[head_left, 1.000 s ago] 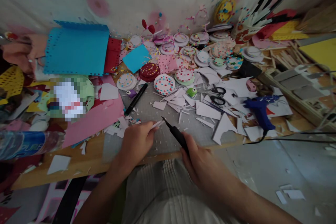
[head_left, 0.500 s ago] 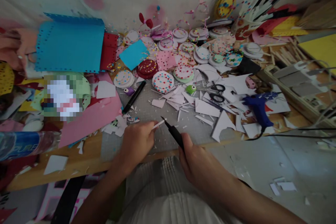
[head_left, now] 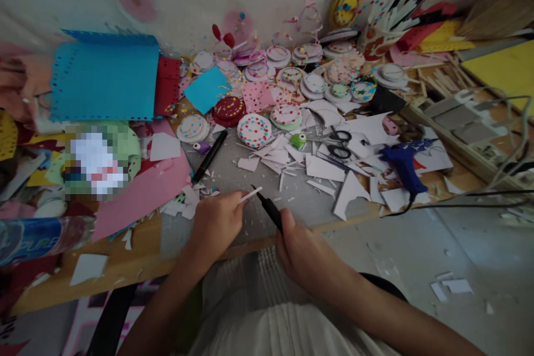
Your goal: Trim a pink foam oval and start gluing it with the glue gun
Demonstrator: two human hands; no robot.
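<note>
My left hand (head_left: 219, 225) pinches a thin white strip (head_left: 251, 194) between thumb and fingertips, and its free end points right. In my right hand (head_left: 306, 250) is a slim black craft knife (head_left: 270, 210), its dark pointed tip right at the strip. Whether the blade touches the strip I cannot tell. Both hands are over the front of a grey cutting mat (head_left: 261, 228) sprinkled with white shavings. Beyond them lie white foam-like offcuts (head_left: 325, 167), a black pen (head_left: 211, 156) and a round white piece dotted with coloured stars (head_left: 254, 130).
Scissors (head_left: 340, 151) and a blue glue gun (head_left: 404, 164) lie to the right, near a power strip (head_left: 434, 128). Many decorated discs crowd the back. Blue sheets (head_left: 104, 78), pink sheet (head_left: 146, 192) and a plastic bottle (head_left: 45, 238) are on the left.
The view has swung slightly, so the table things appear a little further left. The knife has moved slightly left along the strip; both hands keep their holds.
</note>
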